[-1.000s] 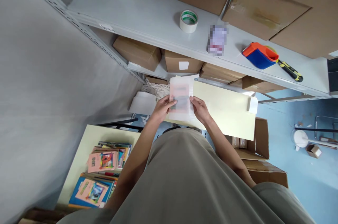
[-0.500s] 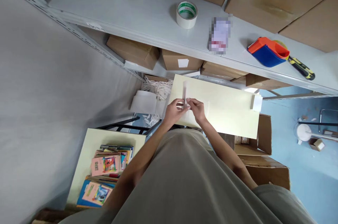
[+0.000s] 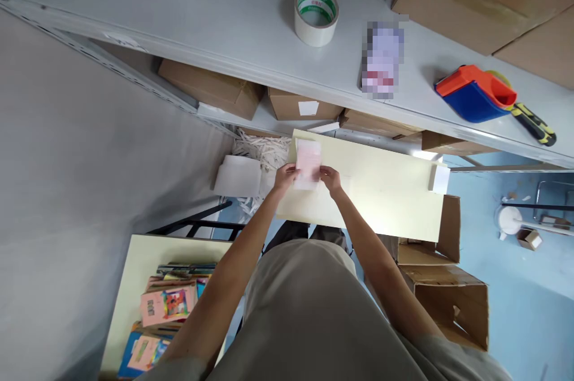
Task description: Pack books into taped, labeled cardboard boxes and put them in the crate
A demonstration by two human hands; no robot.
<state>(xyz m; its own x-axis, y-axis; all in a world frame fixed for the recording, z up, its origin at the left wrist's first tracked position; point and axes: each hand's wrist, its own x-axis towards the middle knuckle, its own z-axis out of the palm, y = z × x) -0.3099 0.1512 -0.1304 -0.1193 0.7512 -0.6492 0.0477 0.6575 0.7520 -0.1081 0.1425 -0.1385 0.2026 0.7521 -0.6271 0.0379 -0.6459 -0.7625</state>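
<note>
A pale pink paper piece with white edges (image 3: 308,159) lies face up between my hands, over the left part of the cream tabletop (image 3: 385,189). My left hand (image 3: 286,179) pinches its left edge, thumb on top. At the opposite edge my right hand (image 3: 330,179) grips it with closed fingers. Whether it is one sheet or a thin stack I cannot make out. A faint whitish sheet shows on the tabletop by my right wrist. Toward the table's far right corner stands a small white block or stack (image 3: 439,179).
The grey shelf (image 3: 215,22) above carries a tape roll (image 3: 316,31), a blurred purple item (image 3: 382,61), an orange-and-blue tape dispenser (image 3: 475,94) and a cutter knife (image 3: 533,124). Open cartons (image 3: 452,303) stand right; books (image 3: 165,303) lie on a left table; paper shreds (image 3: 260,151) fill the corner.
The paper, seen nearly edge-on and upright before, now shows its flat pink face. My hands have moved apart to its two sides. The camera view has shifted slightly.
</note>
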